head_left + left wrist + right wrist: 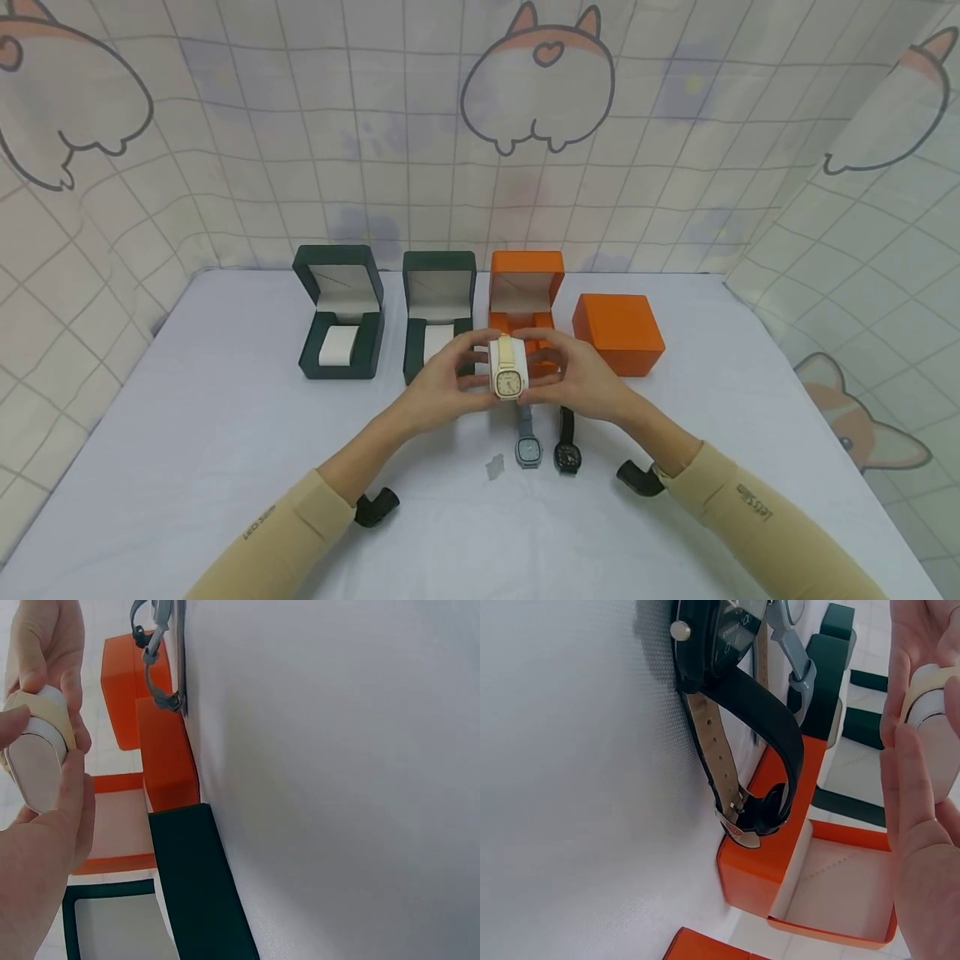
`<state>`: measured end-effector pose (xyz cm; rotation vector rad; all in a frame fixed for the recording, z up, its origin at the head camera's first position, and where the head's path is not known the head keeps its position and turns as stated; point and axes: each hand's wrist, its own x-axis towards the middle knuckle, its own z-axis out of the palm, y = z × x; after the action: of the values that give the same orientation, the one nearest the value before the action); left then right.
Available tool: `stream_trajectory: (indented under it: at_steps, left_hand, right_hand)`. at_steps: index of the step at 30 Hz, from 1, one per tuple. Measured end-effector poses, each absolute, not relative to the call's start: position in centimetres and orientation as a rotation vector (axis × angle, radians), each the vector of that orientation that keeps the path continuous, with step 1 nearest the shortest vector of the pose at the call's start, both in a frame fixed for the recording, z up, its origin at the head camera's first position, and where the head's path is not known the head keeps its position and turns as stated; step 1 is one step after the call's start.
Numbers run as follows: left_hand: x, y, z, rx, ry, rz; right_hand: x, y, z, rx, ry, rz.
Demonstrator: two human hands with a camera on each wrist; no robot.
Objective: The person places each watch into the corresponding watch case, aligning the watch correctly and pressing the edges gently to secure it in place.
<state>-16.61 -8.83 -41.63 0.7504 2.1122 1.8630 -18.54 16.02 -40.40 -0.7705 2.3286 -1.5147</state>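
A cream-strapped watch with a squarish face (pixel 508 382) is wrapped around a white cushion (pixel 39 769). My left hand (pixel 438 390) grips the cushion from the left, while my right hand (pixel 581 379) holds it from the right, fingers and thumbs on its ends. Both hands keep it up in front of the open orange watch box (pixel 527 262), partly hiding that box. Below them on the table lie a grey-blue watch (pixel 528 451) and a black watch (pixel 567 457), whose buckled strap (pixel 780 735) shows close up in the right wrist view.
Two open dark green watch boxes (pixel 365 350) (pixel 439 261), each with a white cushion, stand left of the open orange one. A closed orange box (pixel 619 332) is at the right. A small grey scrap (pixel 495 467) lies on the white tabletop (pixel 187 433).
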Motion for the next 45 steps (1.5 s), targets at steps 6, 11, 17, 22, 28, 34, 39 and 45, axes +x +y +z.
stream_trajectory:
  at_steps: [6,11,17,22,28,34,39,45]
  left_hand:
    - [-16.61,-8.85,-41.74,0.757,2.108,1.862]
    - [-16.60,-8.83,-41.81,0.758,2.114,1.854]
    - [-16.61,-8.84,-41.93,0.742,2.133,1.838]
    - [-16.45,-8.87,-41.78,0.746,2.143,1.832]
    - [-16.15,-8.87,-41.71,0.801,2.213,1.817]
    - [-16.00,-8.67,-41.78,0.858,2.337,1.783]
    - [-15.85,-8.36,-41.82,0.833,2.393,1.746]
    - [-15.78,-8.00,-41.72,0.832,2.425,1.733]
  right_hand:
    - [-18.59,15.97,-40.53,-0.790,2.340,-1.506]
    - [-18.62,15.99,-40.51,-0.778,2.325,-1.503]
    - [-18.56,16.06,-40.44,-0.772,2.301,-1.493]
    - [-18.67,16.21,-40.62,-0.768,2.316,-1.482]
    - [-18.77,16.36,-40.74,-0.760,2.323,-1.490]
    - [-18.72,16.41,-40.73,-0.739,2.340,-1.482]
    - [-18.77,16.43,-40.73,-0.728,2.340,-1.487]
    - [-18.72,16.48,-40.73,-0.733,2.349,-1.484]
